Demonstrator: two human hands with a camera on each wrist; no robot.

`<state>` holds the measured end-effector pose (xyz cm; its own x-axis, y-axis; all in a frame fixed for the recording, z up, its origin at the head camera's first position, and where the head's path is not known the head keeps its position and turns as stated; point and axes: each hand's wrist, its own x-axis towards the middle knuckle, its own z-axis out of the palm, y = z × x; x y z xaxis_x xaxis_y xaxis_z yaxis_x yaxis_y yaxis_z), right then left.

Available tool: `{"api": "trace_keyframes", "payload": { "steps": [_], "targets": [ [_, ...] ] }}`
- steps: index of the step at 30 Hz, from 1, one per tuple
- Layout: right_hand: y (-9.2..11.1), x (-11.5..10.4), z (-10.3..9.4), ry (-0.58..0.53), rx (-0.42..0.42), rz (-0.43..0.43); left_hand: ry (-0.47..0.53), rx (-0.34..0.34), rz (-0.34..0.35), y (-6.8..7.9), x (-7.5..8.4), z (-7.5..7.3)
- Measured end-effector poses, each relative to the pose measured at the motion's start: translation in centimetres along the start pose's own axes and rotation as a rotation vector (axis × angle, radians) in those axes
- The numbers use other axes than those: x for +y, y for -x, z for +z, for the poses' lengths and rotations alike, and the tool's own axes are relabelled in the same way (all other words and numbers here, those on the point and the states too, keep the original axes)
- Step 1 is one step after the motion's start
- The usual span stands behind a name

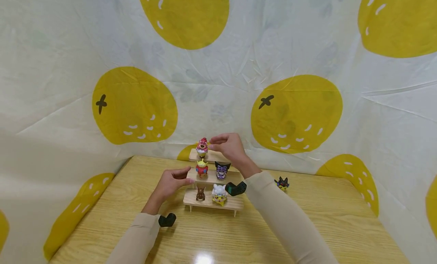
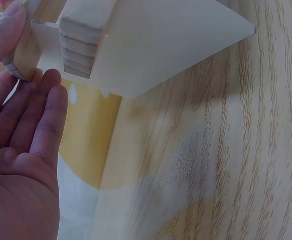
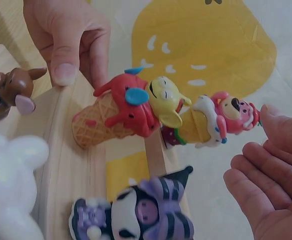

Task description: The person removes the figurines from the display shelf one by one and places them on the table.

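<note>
beside pink figure (image 1: 202,146), right hand (image 1: 229,146) grip loose, empty.

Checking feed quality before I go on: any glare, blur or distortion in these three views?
Head view: a bright glare spot on the wooden table near the bottom edge, wide-angle bending at the backdrop's edges, figures sharp. Left wrist view: the left hand and the stand are soft, very close. Right wrist view: the white figure at lower left is blurred and overexposed.
</note>
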<state>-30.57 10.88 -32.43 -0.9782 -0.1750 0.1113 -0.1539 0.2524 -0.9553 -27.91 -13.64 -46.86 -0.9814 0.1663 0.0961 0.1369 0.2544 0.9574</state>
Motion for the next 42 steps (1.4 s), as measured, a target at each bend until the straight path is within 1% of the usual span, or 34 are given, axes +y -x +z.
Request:
{"api": "trace_keyframes", "payload": {
  "steps": [9, 19, 28, 34, 42],
  "targets": [
    [-0.8, -0.2, 1.4, 0.003, 0.041, 0.043, 0.001, 0.008, -0.007, -0.1, 0.1, 0.1],
    [-1.1, -0.4, 3.0, 0.004, 0.046, 0.054, 0.007, 0.011, -0.013, 0.0, 0.2, 0.0],
    [-0.9, -0.6, 3.3, 0.075, 0.076, 0.069, 0.014, 0.005, -0.021, 0.0, 0.2, 0.0],
    [-0.9, -0.7, 3.3, 0.111, 0.082, 0.062, 0.018, 0.006, -0.034, -0.1, 0.2, 0.0],
    [-1.0, -0.8, 3.0, 0.126, 0.083, 0.062, 0.018, -0.003, -0.014, 0.0, 0.2, -0.1]
  ]
}}
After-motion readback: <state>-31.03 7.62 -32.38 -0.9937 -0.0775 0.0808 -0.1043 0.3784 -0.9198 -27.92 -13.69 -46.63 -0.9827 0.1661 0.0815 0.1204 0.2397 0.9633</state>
